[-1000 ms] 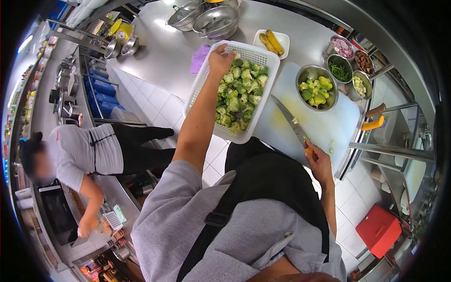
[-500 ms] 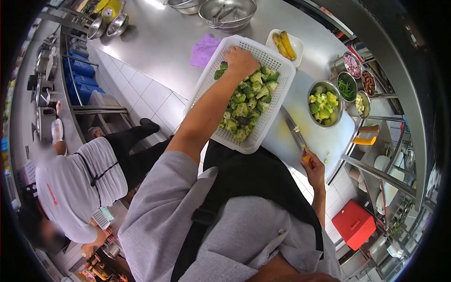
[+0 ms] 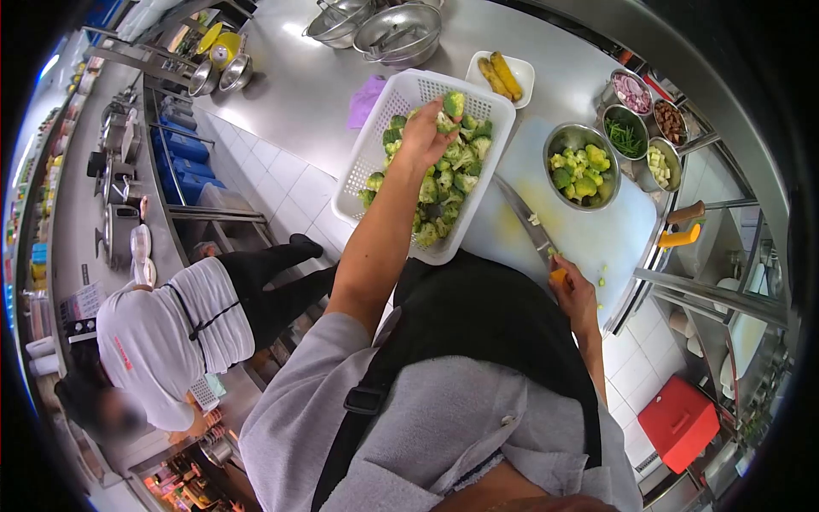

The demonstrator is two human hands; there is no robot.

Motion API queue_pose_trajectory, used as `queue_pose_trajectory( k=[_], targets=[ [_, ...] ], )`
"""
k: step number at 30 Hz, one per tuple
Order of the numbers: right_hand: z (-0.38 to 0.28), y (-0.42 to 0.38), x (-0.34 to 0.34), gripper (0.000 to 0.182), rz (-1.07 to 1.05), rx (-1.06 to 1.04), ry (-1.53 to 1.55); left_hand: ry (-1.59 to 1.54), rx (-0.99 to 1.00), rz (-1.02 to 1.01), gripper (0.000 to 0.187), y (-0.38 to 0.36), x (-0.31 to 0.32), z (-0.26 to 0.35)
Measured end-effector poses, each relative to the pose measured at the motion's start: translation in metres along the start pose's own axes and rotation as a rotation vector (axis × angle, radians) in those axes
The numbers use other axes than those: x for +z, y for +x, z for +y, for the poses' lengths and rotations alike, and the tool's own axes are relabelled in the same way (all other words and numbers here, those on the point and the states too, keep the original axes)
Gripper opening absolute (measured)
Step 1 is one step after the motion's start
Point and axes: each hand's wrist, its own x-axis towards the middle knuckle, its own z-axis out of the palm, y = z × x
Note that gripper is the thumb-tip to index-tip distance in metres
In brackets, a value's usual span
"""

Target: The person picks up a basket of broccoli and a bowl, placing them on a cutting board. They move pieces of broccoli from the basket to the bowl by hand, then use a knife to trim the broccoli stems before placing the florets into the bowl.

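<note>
My left hand [image 3: 424, 135] is over the white perforated basket [image 3: 351, 189], its fingers closed on a broccoli floret [image 3: 454, 104]. Beneath it, many more cut broccoli florets [image 3: 444, 192] lie in the basket. My right hand [image 3: 575, 294] grips the orange handle of a knife [image 3: 522, 215], whose blade lies along the white cutting board [image 3: 503, 247]. Small green scraps cling to the blade and dot the board near that hand. A steel bowl [image 3: 551, 143] of broccoli pieces stands on the board, beyond the knife.
Several steel containers at the right hold sliced red onion [image 3: 631, 92], chopped greens [image 3: 625, 136] and other cut food. A white dish [image 3: 527, 75] with yellow bananas, a purple cloth [image 3: 365, 101] and steel bowls [image 3: 399, 38] are farther back. Another person [image 3: 183, 316] works at the left counter.
My left hand was reaching down into the basket; now it is lifted slightly with a floret in its fingers. My right hand stays on the knife. The camera view has shifted a little.
</note>
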Motion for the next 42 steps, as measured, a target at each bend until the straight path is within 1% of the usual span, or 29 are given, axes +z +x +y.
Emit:
queue_pose_trajectory(
  k=[2, 3, 6, 7, 9, 10, 11, 14, 15, 18, 19, 22, 23, 24, 26, 27, 30, 33, 34, 35, 38, 39, 42],
  targets=[
    [0.019, 0.001, 0.005, 0.051, 0.011, -0.026, -0.019, -0.067, -0.006, 0.038, 0.027, 0.0, 0.012, -0.003],
    [0.026, 0.005, 0.007, 0.051, 0.018, -0.043, -0.029, -0.062, 0.014, -0.041, 0.029, -0.003, 0.016, -0.001],
    [0.042, 0.005, 0.009, 0.049, 0.041, -0.131, 0.065, -0.267, -0.013, -0.142, 0.034, -0.006, 0.026, 0.002],
    [0.042, 0.004, 0.007, 0.048, 0.031, -0.104, 0.07, -0.293, -0.008, -0.167, 0.038, -0.002, 0.025, 0.0],
    [0.039, 0.005, 0.005, 0.046, 0.023, -0.058, 0.085, -0.248, -0.023, -0.206, 0.04, 0.003, 0.02, -0.005],
    [0.039, 0.002, 0.005, 0.045, 0.03, -0.07, 0.08, -0.224, -0.035, -0.225, 0.04, 0.003, 0.021, -0.006],
    [0.04, 0.002, 0.005, 0.045, 0.043, -0.088, 0.074, -0.291, -0.062, -0.248, 0.044, 0.0, 0.021, -0.008],
    [0.045, 0.008, 0.005, 0.044, 0.022, -0.071, 0.036, -0.414, -0.098, -0.484, 0.057, -0.016, 0.017, -0.01],
    [0.049, 0.004, 0.007, 0.043, -0.003, -0.047, 0.02, -0.416, -0.094, -0.464, 0.067, -0.027, 0.022, -0.011],
    [0.054, 0.005, 0.013, 0.044, 0.037, -0.137, 0.043, -0.409, -0.1, -0.547, 0.068, -0.043, 0.019, -0.011],
    [0.053, 0.006, 0.014, 0.044, 0.05, -0.143, 0.064, -0.427, -0.1, -0.547, 0.063, -0.049, 0.02, -0.012],
    [0.05, 0.002, 0.015, 0.045, 0.064, -0.115, 0.095, -0.464, -0.153, -0.524, 0.056, -0.065, 0.022, -0.015],
    [0.048, 0.002, 0.014, 0.045, 0.055, -0.085, 0.087, -0.452, -0.159, -0.497, 0.048, -0.07, 0.023, -0.019],
    [0.047, 0.002, 0.013, 0.045, 0.047, -0.053, 0.079, -0.4, -0.154, -0.474, 0.047, -0.076, 0.026, -0.021],
    [0.054, 0.003, 0.014, 0.044, 0.056, -0.092, 0.053, -0.3, -0.152, -0.427, 0.045, -0.089, 0.03, -0.028],
    [0.057, 0.003, 0.014, 0.043, 0.06, -0.108, 0.038, -0.208, -0.132, -0.426, 0.049, -0.098, 0.032, -0.031],
    [0.047, -0.002, 0.019, 0.041, 0.132, -0.164, 0.145, -0.109, -0.183, -0.325, 0.051, -0.124, 0.05, -0.038],
    [0.038, -0.005, 0.014, 0.039, 0.06, -0.042, 0.16, 0.04, -0.254, -0.274, 0.052, -0.143, 0.055, -0.057],
    [0.012, -0.012, 0.004, 0.038, 0.002, 0.066, 0.324, 0.093, -0.288, -0.268, 0.052, -0.15, 0.055, -0.065],
    [0.006, -0.014, 0.002, 0.037, 0.002, 0.056, 0.339, 0.121, -0.304, -0.261, 0.049, -0.153, 0.055, -0.071],
    [-0.004, -0.019, -0.005, 0.037, 0.01, 0.001, 0.363, 0.086, -0.325, -0.204, 0.047, -0.152, 0.051, -0.088],
    [-0.006, -0.019, -0.006, 0.038, 0.012, -0.021, 0.37, 0.066, -0.336, -0.193, 0.043, -0.15, 0.049, -0.09],
    [-0.006, -0.022, -0.006, 0.038, 0.015, -0.01, 0.4, 0.072, -0.293, -0.126, 0.039, -0.148, 0.048, -0.096]
  ],
)
